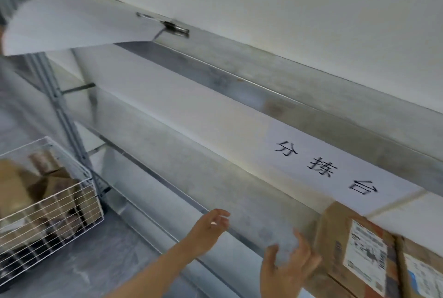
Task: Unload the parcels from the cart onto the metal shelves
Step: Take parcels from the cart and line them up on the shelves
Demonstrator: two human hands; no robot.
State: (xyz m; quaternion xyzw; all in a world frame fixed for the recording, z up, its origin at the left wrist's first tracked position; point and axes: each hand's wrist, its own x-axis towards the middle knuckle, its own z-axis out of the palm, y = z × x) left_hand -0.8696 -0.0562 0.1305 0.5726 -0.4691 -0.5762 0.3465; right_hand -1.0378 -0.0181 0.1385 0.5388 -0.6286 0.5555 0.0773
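1. Galvanised metal shelves (pixel 191 154) run from 10 o'clock to 4 o'clock, and most of what shows of the tiers is bare.
2. At 3 o'clock a paper sign (pixel 323 161) with printed characters lies along an upper tier.
3. At 8 o'clock the wire cart (pixel 60 204) holds several brown parcels (pixel 14 185) in a heap, well apart from both hands.
4. At 4 o'clock one labelled cardboard parcel (pixel 335 237) sits on a shelf below the sign.
5. The placing of that parcel looks about done. The next move calls for a turn toward 8 o'clock, a reach over the cart's wire rim, and a two-handed hold on another parcel.
6. At 5 o'clock the right grip (pixel 287 266) has its fingers spread apart and holds nothing. It is just beside the shelved parcel's left face, and blur hides whether it touches.
7. At 6 o'clock the left grip (pixel 212 224) is loosely apart and empty, above a lower shelf's front edge.
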